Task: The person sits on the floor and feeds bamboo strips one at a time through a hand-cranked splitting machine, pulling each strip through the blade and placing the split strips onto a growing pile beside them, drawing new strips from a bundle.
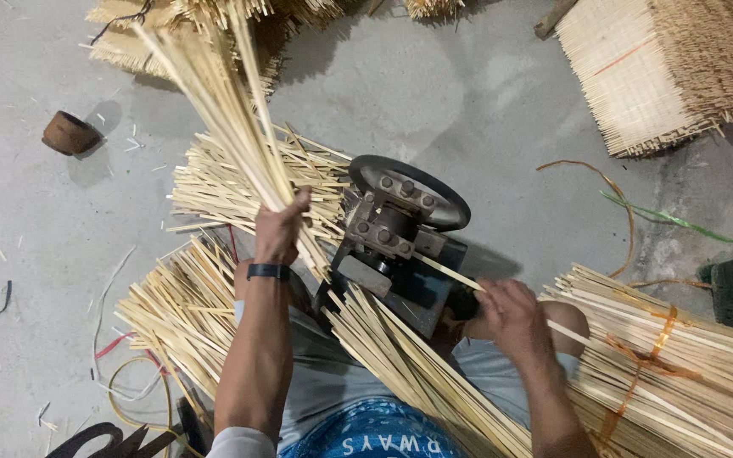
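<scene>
Fingers of left hand (280, 227) clench a bundle of bamboo splints (218, 93) just left of the small wheeled machine (400, 229). Right hand (511, 318) pinches one splint (447, 271) at machine's right side. Splints look light, stiff, splintery; prob. best gripped mid-length.

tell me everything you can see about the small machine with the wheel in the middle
The machine is a small dark metal block standing on the concrete floor between the person's knees. On top lies a round black wheel, tilted toward the camera, above a greyish plate with several bolt heads. A thin pale bamboo strip runs from its right side to the right hand. Loose bamboo strips lie behind it, and more lean on its front.
</scene>
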A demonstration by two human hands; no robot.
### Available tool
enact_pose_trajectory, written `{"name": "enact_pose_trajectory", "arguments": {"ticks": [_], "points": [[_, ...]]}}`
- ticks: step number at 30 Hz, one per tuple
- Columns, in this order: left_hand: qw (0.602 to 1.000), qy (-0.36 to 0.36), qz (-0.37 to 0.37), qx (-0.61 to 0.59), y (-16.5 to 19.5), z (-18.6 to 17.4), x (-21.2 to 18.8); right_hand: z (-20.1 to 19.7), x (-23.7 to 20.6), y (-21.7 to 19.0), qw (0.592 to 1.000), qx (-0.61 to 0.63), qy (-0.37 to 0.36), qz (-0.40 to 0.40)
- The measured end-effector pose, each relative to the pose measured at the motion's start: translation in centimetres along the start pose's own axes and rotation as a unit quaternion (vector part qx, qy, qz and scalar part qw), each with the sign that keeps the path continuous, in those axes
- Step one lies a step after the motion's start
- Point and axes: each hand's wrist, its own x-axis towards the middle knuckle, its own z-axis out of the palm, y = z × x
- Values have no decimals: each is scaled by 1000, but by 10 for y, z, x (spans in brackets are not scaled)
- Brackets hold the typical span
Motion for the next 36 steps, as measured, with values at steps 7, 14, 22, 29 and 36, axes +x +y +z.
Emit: {"name": "enact_pose_trajectory", "arguments": {"ticks": [7,14,22,29,36], "points": [[997,-12,-13,-71,-3,17,-4,22,-41,-21,983,84,-165,-8],[996,15,-34,-86,5,18,-1,19,-54,-16,926,101,-332,147],[994,30,15,-105,20,13,-8,-3,-37,-3,969,62,-165,170],[971,43,33,-233,27,-9,-2,-16,-39,43,969,134,-103,182],[998,56,-10,-29,10,-18,-3,-31,-17,43,999,49,-3,-3]]}}
